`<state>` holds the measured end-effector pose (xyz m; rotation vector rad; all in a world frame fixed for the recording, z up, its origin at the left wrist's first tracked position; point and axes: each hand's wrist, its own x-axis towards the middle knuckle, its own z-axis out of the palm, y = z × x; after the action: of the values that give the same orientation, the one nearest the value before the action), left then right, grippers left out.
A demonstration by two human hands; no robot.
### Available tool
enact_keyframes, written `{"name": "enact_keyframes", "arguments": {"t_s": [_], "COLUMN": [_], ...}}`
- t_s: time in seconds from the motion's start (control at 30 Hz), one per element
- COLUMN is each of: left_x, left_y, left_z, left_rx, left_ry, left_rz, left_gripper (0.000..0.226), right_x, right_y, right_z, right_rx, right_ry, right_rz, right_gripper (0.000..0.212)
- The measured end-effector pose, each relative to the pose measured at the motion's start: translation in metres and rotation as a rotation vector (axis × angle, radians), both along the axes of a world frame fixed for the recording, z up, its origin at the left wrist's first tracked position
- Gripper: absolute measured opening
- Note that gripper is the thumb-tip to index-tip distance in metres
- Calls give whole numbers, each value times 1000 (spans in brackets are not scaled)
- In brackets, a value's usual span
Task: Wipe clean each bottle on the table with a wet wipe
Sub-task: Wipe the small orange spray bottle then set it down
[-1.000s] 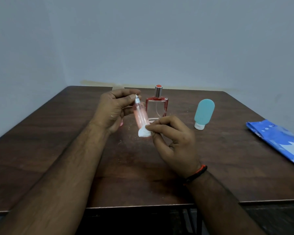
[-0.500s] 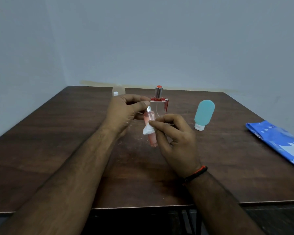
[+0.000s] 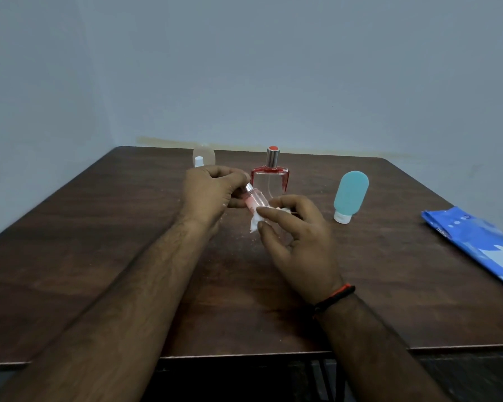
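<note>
Held item: we see a slim pink transparent spray bottle (image 3: 256,200), tilted, cap end toward upper left.
Left hand (image 3: 212,192): grip pinches cap end.
Right hand (image 3: 296,233): grip pinches white wet wipe (image 3: 256,223) round the bottle's lower end.

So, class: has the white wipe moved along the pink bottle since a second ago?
Yes. The wipe slid from the pink bottle's base toward its middle, nearer the red perfume bottle.

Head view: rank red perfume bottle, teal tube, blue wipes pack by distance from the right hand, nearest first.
1. Red perfume bottle: standing just behind the right hand, at table centre.
2. Teal tube: standing cap-down, farther off to the hand's right.
3. Blue wipes pack: lying flat at the table's right edge, farthest.
</note>
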<state>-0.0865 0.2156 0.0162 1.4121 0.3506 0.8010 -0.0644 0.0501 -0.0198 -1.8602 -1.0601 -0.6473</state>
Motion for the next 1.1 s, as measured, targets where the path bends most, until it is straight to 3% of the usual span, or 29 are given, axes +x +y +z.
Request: {"name": "enact_keyframes", "arguments": {"t_s": [0.2,0.63,0.9,1.0,1.1], "left_x": [1,-2,-5,-4,-1], "left_y": [-3,-11,-14,-25,-37], "left_z": [-3,-1,-3,-6,-10], "left_rx": [-41,41,-13,138,208], "left_ry": [28,23,-69,49,92], "left_rz": [-79,-481,-589,-553,-497], "left_gripper": [19,6,42,58,57], "right_x": [-1,3,11,13,15], "right_y": [-2,-7,-10,-9,-8], "right_z": [4,13,13,12,10], "right_rx": [-35,145,430,504,527], "right_ry": [64,80,435,474,499], "right_rz": [-90,-131,33,79,105], "right_gripper": [41,33,27,26,27]}}
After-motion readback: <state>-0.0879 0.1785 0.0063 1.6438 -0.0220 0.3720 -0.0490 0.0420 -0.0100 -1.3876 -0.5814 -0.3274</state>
